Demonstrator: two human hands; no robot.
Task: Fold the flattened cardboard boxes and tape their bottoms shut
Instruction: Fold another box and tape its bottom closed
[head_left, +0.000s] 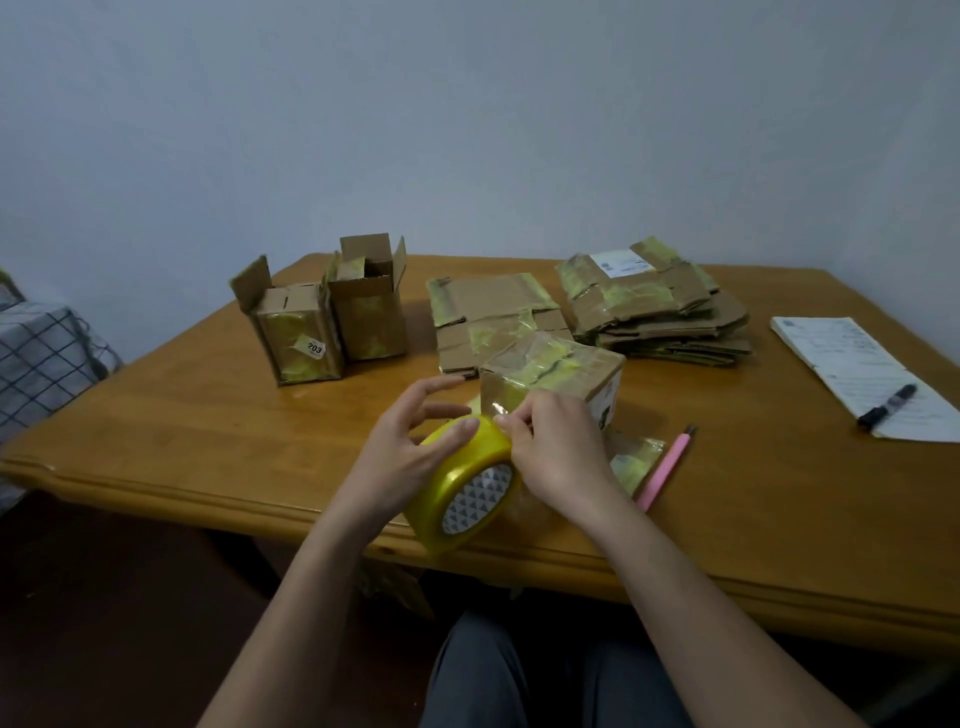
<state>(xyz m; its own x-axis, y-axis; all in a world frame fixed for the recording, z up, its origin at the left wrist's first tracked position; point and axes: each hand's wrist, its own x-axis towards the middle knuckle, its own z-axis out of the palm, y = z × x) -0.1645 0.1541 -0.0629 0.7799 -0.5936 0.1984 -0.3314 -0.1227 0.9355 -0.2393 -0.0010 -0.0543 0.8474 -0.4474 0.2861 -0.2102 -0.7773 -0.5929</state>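
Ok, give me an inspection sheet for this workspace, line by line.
Surface: wooden table, in use.
Job's things: tape roll at near edge; box behind it; two folded boxes standing far left; flattened boxes stacked far right.
Clutter: pink cutter, marker on paper pad.
Hands: left hand holds the roll; right hand fingers pinch the tape end.
Cables: nothing seen.
Surroundings: plain wall, checked cloth at left.

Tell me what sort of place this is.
Probably a room at home used for packing, not a warehouse. A wooden dining-style table stands against a bare wall, checked fabric lies at its left, and reused flattened boxes are stacked on it beside a notepad.
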